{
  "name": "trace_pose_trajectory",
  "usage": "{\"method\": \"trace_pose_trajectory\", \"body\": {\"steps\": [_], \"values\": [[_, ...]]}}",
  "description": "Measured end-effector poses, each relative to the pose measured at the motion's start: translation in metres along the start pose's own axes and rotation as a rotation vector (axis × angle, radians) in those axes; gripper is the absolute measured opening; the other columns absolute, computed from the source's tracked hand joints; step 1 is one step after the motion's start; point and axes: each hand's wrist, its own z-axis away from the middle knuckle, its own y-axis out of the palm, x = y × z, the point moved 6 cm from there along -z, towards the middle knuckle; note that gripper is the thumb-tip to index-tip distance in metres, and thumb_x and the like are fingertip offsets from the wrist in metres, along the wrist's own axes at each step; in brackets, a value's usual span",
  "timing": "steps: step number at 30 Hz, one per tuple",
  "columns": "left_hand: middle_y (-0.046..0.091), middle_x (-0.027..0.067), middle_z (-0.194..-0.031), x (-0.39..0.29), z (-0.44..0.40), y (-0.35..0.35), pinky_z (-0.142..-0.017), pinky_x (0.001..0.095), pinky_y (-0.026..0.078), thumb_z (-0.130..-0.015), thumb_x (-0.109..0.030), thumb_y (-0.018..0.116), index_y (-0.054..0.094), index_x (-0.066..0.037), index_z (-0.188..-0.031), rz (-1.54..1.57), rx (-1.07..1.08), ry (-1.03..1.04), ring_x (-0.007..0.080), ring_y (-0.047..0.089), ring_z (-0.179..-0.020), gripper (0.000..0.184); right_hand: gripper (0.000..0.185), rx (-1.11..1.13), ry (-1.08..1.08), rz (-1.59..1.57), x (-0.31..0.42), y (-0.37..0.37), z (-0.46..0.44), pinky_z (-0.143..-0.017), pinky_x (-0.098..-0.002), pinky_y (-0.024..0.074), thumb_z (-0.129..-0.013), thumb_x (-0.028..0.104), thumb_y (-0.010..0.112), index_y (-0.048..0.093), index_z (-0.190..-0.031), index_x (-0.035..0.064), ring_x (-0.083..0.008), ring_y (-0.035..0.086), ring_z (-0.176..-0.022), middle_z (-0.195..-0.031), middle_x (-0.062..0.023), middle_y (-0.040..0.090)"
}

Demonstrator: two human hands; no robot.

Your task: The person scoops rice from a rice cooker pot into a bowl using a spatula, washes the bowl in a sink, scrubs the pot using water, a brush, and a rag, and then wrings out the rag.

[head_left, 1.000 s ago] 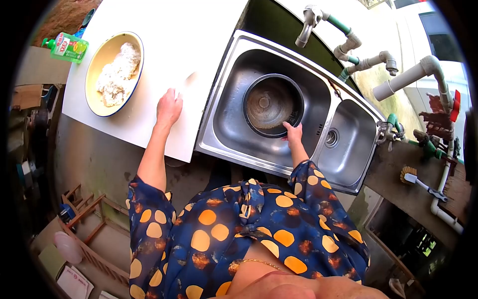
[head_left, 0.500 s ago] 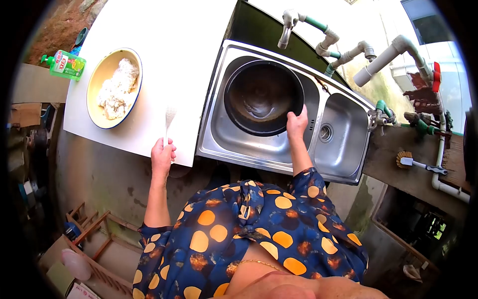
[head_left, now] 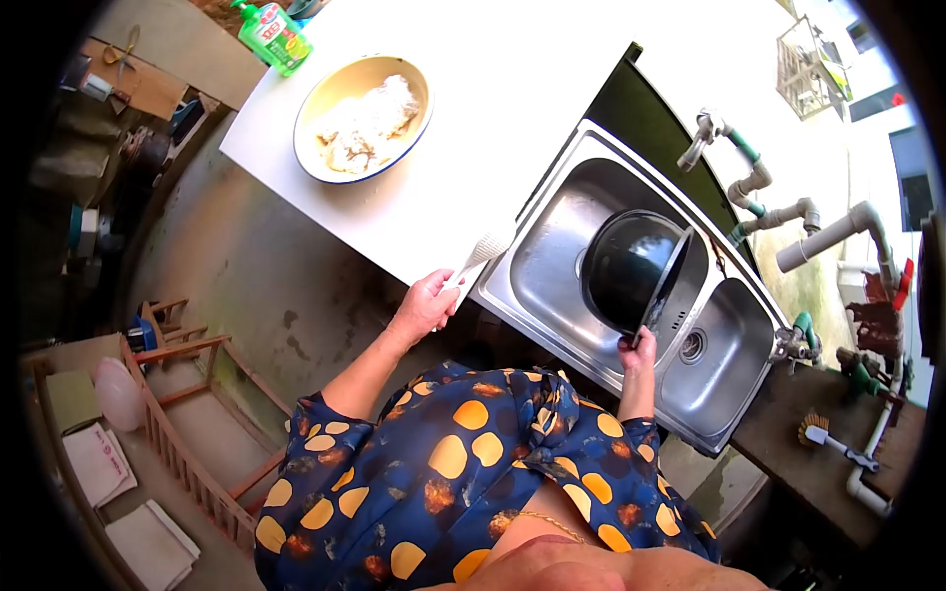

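My right hand (head_left: 639, 352) grips the rim of a round black pan (head_left: 626, 271) in the larger basin of the steel sink (head_left: 547, 227). The pan is tipped on its side, its dark outer surface facing left and its opening facing right. My left hand (head_left: 426, 307) is closed around the handle of a white rice paddle (head_left: 484, 252) with a dimpled blade, held at the counter's edge beside the sink. A cream enamel bowl (head_left: 307, 150) with a blue rim stands on the white counter (head_left: 473, 118), holding lumpy white food (head_left: 370, 123) that looks like rice.
A green pump bottle (head_left: 275, 39) stands at the counter's far left corner. Taps and pipes (head_left: 757, 177) rise behind the sink. On the right ledge lies a scrub brush (head_left: 823, 434). A wooden chair (head_left: 187, 394) stands on the floor at lower left.
The pan has gone from opening upward, with liquid in its bottom, to tipped on its side toward the right. My view has turned. My left hand still holds the paddle.
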Motion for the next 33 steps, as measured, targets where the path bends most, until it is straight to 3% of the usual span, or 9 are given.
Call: {"method": "trace_pose_trajectory", "body": {"steps": [3, 5, 7, 8, 11, 12, 16, 19, 33], "values": [[0.048, -0.0011, -0.060, 0.002, 0.012, -0.014, -0.040, 0.0180, 0.035, -0.090, -0.022, 0.048, 0.054, -0.003, -0.108, 0.039, -0.033, -0.015, 0.0048, 0.041, -0.042, 0.026, 0.016, 0.253, 0.093, -0.291, -0.038, 0.026, -0.015, -0.036, -0.0242, 0.0259, -0.077, 0.020, 0.059, 0.052, -0.064, 0.0139, -0.0107, 0.035, -0.039, -0.051, 0.0017, 0.044], [0.047, -0.0014, -0.060, 0.007, 0.017, -0.023, -0.042, 0.0183, 0.036, -0.091, -0.021, 0.048, 0.054, -0.001, -0.106, 0.122, -0.072, 0.004, 0.0051, 0.042, -0.043, 0.026, 0.017, 0.458, 0.318, -0.585, -0.059, 0.044, -0.018, -0.034, -0.0223, 0.0221, -0.078, 0.021, 0.058, 0.051, -0.064, 0.0130, -0.0099, 0.035, -0.039, -0.051, 0.0013, 0.043], [0.051, -0.0001, -0.065, 0.009, 0.023, -0.031, -0.048, 0.0187, 0.041, -0.091, -0.019, 0.049, 0.054, 0.000, -0.104, 0.159, -0.101, -0.014, 0.0054, 0.047, -0.051, 0.024, 0.017, 0.458, 0.316, -0.577, -0.073, 0.053, -0.024, -0.032, -0.0207, 0.0206, -0.080, 0.021, 0.054, 0.056, -0.077, 0.0043, -0.0085, 0.034, -0.037, -0.061, -0.0058, 0.053], [0.053, 0.0011, -0.070, 0.013, 0.024, -0.035, -0.051, 0.0194, 0.043, -0.090, -0.018, 0.049, 0.054, 0.000, -0.104, 0.216, -0.110, 0.023, 0.0060, 0.049, -0.055, 0.023, 0.023, 0.460, 0.468, -0.709, -0.080, 0.058, -0.022, -0.031, -0.0205, 0.0217, -0.081, 0.020, 0.052, 0.055, -0.089, -0.0013, -0.0080, 0.033, -0.036, -0.072, -0.0114, 0.057], [0.057, 0.0043, -0.079, 0.015, 0.029, -0.041, -0.058, 0.0211, 0.047, -0.089, -0.014, 0.050, 0.053, -0.001, -0.102, 0.298, -0.123, 0.078, 0.0073, 0.053, -0.062, 0.019, 0.044, 0.581, 0.555, -0.829, -0.082, 0.072, -0.024, -0.028, -0.0196, 0.0240, -0.084, 0.019, 0.047, 0.045, -0.115, -0.0128, -0.0062, 0.032, -0.034, -0.108, -0.0278, 0.055], [0.059, 0.0065, -0.084, 0.016, 0.030, -0.043, -0.062, 0.0221, 0.048, -0.088, -0.011, 0.051, 0.053, -0.001, -0.101, 0.312, -0.123, 0.087, 0.0080, 0.055, -0.065, 0.017, 0.046, 0.643, 0.498, -0.795, -0.075, 0.079, -0.021, -0.028, -0.0202, 0.0238, -0.084, 0.018, 0.047, 0.042, -0.118, -0.0132, -0.0064, 0.033, -0.033, -0.114, -0.0294, 0.052], [0.059, 0.0082, -0.085, 0.020, 0.027, -0.051, -0.056, 0.0213, 0.047, -0.083, -0.004, 0.048, 0.052, 0.000, -0.093, 0.288, -0.156, 0.124, 0.0084, 0.054, -0.061, 0.012, 0.044, 0.709, 0.445, -0.738, -0.060, 0.096, -0.006, -0.029, -0.0205, 0.0240, -0.086, 0.017, 0.044, 0.043, -0.119, -0.0110, -0.0066, 0.034, -0.033, -0.117, -0.0320, 0.049], [0.059, 0.0077, -0.079, 0.022, 0.027, -0.058, -0.042, 0.0200, 0.038, -0.073, 0.002, 0.043, 0.050, -0.001, -0.085, 0.189, -0.205, 0.053, 0.0075, 0.048, -0.049, 0.014, 0.041, 0.718, 0.447, -0.717, -0.057, 0.097, 0.001, -0.029, -0.0203, 0.0240, -0.086, 0.016, 0.043, 0.045, -0.116, -0.0112, -0.0072, 0.034, -0.033, -0.117, -0.0321, 0.049], [0.056, 0.0041, -0.064, 0.017, 0.021, -0.040, -0.036, 0.0179, 0.031, -0.083, -0.013, 0.051, 0.056, -0.001, -0.091, 0.307, -0.057, 0.052, 0.0039, 0.039, -0.039, 0.015, 0.042, 0.862, 0.345, -0.591, -0.043, 0.110, 0.023, -0.032, -0.0193, 0.0245, -0.087, 0.018, 0.046, 0.043, -0.121, -0.0077, -0.0062, 0.037, -0.035, -0.117, -0.0298, 0.051]]}}
